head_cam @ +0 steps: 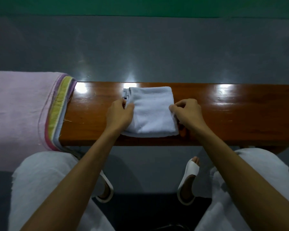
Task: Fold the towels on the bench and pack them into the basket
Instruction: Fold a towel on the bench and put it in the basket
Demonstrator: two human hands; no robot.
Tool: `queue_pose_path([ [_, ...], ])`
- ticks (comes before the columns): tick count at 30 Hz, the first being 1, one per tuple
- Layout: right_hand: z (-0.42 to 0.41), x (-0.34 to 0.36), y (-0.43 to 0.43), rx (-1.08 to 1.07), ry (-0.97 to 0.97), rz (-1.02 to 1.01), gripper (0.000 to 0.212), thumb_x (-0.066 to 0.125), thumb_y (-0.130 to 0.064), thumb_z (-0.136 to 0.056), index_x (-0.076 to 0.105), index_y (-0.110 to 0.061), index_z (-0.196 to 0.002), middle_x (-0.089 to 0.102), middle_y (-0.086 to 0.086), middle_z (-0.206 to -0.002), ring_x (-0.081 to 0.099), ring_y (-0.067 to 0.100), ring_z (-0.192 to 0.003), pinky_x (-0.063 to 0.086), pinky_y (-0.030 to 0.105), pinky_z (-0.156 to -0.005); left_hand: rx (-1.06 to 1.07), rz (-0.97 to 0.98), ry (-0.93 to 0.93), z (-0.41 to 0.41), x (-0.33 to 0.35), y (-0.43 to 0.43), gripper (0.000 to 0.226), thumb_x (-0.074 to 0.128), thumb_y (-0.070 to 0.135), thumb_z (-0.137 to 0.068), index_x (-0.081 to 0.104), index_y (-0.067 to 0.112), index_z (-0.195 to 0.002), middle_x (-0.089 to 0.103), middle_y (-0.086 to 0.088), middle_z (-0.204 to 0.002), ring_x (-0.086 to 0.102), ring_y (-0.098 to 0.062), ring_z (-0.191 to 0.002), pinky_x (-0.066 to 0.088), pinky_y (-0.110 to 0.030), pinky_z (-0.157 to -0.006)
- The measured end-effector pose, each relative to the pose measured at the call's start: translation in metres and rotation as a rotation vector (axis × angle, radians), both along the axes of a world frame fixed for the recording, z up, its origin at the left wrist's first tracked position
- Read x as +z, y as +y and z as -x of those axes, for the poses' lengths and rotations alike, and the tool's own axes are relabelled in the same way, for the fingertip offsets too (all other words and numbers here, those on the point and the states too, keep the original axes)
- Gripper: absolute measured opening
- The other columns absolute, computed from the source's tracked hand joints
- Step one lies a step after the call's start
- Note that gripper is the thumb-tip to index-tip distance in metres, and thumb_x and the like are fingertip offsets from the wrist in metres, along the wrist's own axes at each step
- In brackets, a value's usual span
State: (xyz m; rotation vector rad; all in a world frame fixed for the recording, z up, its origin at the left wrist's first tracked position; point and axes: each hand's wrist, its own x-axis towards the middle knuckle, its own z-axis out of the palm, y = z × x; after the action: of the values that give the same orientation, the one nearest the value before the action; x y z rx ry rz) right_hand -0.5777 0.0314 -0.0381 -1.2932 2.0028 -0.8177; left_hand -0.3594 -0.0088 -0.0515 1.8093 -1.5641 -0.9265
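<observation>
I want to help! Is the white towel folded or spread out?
Folded. The white towel lies on the bench as a small rectangle, layers showing at its left edge; left hand and right hand pinch its sides.

The pink towel point(18, 110) runs off the left edge and the table point(240, 114) off the right, so neither end shows. The left hand point(119, 114) covers the left side of the white towel point(153, 112). The right hand point(188, 112) curls its fingers point(173, 108) at the towel's right edge, tips out of sight. A dark speck point(124, 98) among the folded layers is too small to make out.
</observation>
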Motion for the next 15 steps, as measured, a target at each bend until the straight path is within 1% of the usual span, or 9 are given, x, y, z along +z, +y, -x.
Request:
queue_pose_path([
  [1, -0.0012, -0.0002, -0.001, 0.004, 0.004, -0.009, 0.022, 0.068, -0.032, -0.096, 0.072, -0.012, -0.088, 0.069, 0.003, -0.087, 0.069, 0.019, -0.077, 0.064, 0.047, -0.072, 0.004, -0.053, 0.088, -0.0007, 0.0025, -0.0021, 0.02, 0.053, 0.028, -0.105, 0.064, 0.014, -0.095, 0.068, -0.005, -0.092, 0.066, -0.025, -0.088, 0.057, -0.044, -0.078],
  [2, -0.0019, 0.0001, -0.0018, 0.009, 0.021, -0.017, 0.022, 0.07, -0.033, -0.095, 0.072, -0.012, -0.087, 0.07, 0.003, -0.086, 0.07, 0.019, -0.076, 0.064, 0.045, -0.071, 0.013, -0.094, 0.157, -0.0017, 0.0038, -0.0046, 0.019, 0.05, 0.025, -0.107, 0.061, 0.017, -0.093, 0.066, -0.003, -0.094, 0.064, -0.023, -0.088, 0.056, -0.04, -0.074],
  [4, -0.0022, -0.0005, -0.0033, 0.009, 0.052, -0.018, 0.022, 0.074, -0.033, -0.092, 0.074, -0.013, -0.084, 0.07, 0.003, -0.083, 0.07, 0.019, -0.073, 0.064, 0.042, -0.068, 0.019, -0.121, 0.18, -0.0043, 0.0053, -0.0069, 0.02, 0.045, 0.023, -0.109, 0.056, 0.021, -0.093, 0.061, 0.001, -0.095, 0.058, -0.014, -0.085, 0.045, -0.028, -0.066],
  [6, -0.0024, -0.0016, -0.0036, 0.008, 0.074, 0.001, 0.024, 0.075, -0.033, -0.091, 0.074, -0.012, -0.08, 0.07, 0.003, -0.078, 0.069, 0.018, -0.069, 0.063, 0.04, -0.064, 0.012, -0.093, 0.106, -0.0061, 0.0033, -0.0054, 0.018, 0.042, 0.024, -0.11, 0.056, 0.018, -0.101, 0.06, 0.001, -0.099, 0.056, -0.013, -0.087, 0.041, -0.024, -0.065],
  [7, -0.0032, -0.0022, -0.0034, 0.011, 0.084, 0.011, 0.024, 0.076, -0.034, -0.09, 0.074, -0.012, -0.079, 0.069, 0.002, -0.077, 0.069, 0.017, -0.069, 0.063, 0.039, -0.063, 0.014, -0.059, 0.031, -0.0071, 0.0011, -0.0038, 0.017, 0.042, 0.023, -0.11, 0.057, 0.016, -0.106, 0.06, 0.001, -0.101, 0.055, -0.014, -0.088, 0.041, -0.023, -0.066],
  [9, -0.005, -0.0037, -0.0033, 0.016, 0.093, 0.027, 0.025, 0.077, -0.036, -0.089, 0.073, -0.013, -0.079, 0.069, 0.001, -0.078, 0.068, 0.016, -0.07, 0.062, 0.035, -0.063, 0.033, 0.021, -0.112, -0.0087, -0.0031, -0.0002, 0.018, 0.043, 0.021, -0.11, 0.058, 0.012, -0.114, 0.059, 0.0, -0.106, 0.057, -0.017, -0.094, 0.043, -0.023, -0.072],
  [10, -0.0052, -0.004, -0.0035, 0.016, 0.088, 0.032, 0.026, 0.077, -0.037, -0.089, 0.072, -0.014, -0.08, 0.069, 0.001, -0.078, 0.068, 0.015, -0.071, 0.061, 0.035, -0.064, 0.051, 0.052, -0.151, -0.0085, -0.0043, 0.0008, 0.019, 0.044, 0.02, -0.109, 0.058, 0.01, -0.115, 0.059, -0.002, -0.108, 0.057, -0.018, -0.096, 0.045, -0.025, -0.075],
  [12, -0.0059, -0.0031, -0.0035, 0.025, 0.066, 0.03, 0.027, 0.077, -0.039, -0.089, 0.072, -0.014, -0.079, 0.07, 0.001, -0.078, 0.069, 0.017, -0.071, 0.062, 0.035, -0.064, 0.076, 0.08, -0.161, -0.0072, -0.0037, 0.0015, 0.022, 0.043, 0.024, -0.11, 0.06, 0.011, -0.111, 0.061, -0.003, -0.106, 0.058, -0.017, -0.092, 0.045, -0.025, -0.074],
  [15, -0.0075, -0.0014, -0.0042, 0.011, -0.005, 0.012, 0.033, 0.071, -0.042, -0.093, 0.069, -0.011, -0.082, 0.07, 0.005, -0.082, 0.07, 0.022, -0.074, 0.064, 0.042, -0.069, 0.034, 0.067, -0.117, -0.0056, 0.0022, 0.0013, 0.032, 0.046, 0.043, -0.108, 0.059, 0.016, -0.094, 0.061, 0.003, -0.087, 0.054, -0.011, -0.074, 0.038, -0.02, -0.058],
])
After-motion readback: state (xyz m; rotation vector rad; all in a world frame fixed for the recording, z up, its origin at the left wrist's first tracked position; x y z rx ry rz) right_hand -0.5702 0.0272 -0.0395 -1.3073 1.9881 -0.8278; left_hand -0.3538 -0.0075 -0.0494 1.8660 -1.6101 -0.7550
